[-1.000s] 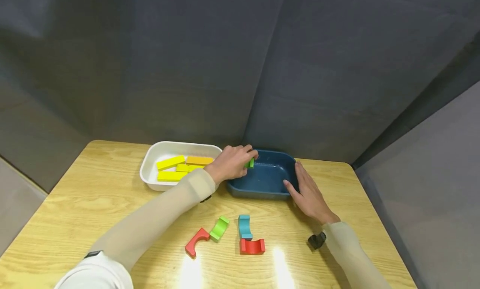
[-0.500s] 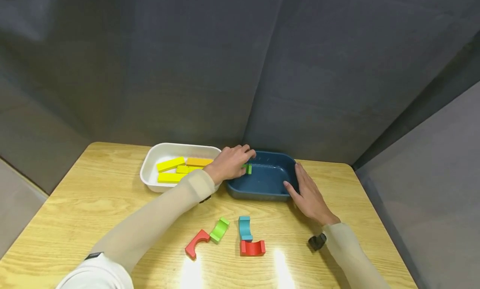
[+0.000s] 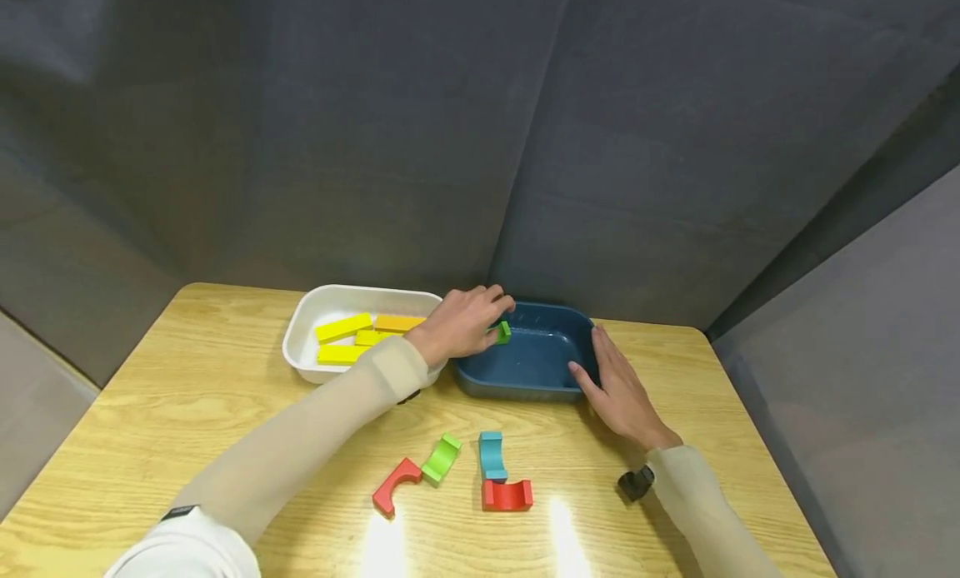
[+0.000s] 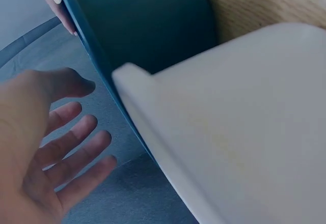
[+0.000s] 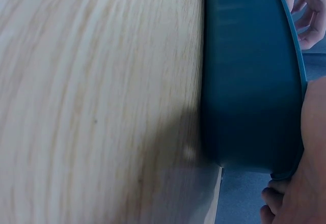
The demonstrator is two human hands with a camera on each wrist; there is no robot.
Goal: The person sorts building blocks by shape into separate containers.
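My left hand (image 3: pixel 459 324) hangs over the left end of the dark blue plastic bin (image 3: pixel 517 391), fingers loosely bent. In the left wrist view the thumb and fingers stand apart with nothing between them. Just below the fingertips, a green block (image 3: pixel 505 332) shows inside the bin, partly hidden by the hand. My right hand (image 3: pixel 624 399) holds the bin's right end, thumb over the rim and fingers along the outer side. On the table in front lie a light green arch block (image 3: pixel 441 459), a blue arch block (image 3: pixel 492 455) and two red arch blocks (image 3: pixel 507 496).
A white container (image 3: pixel 360 291) with yellow blocks (image 3: pixel 342 355) and an orange block (image 3: pixel 397 323) stands against the blue bin's left side. My left forearm (image 3: pixel 322 445) crosses in front of it. A dark curtain (image 3: pixel 420 145) rises behind the wooden table (image 3: pixel 187 411).
My left hand has let go of the green block, which now sits in the blue bin, and its fingers have loosened. The right hand stays at the bin's right end.
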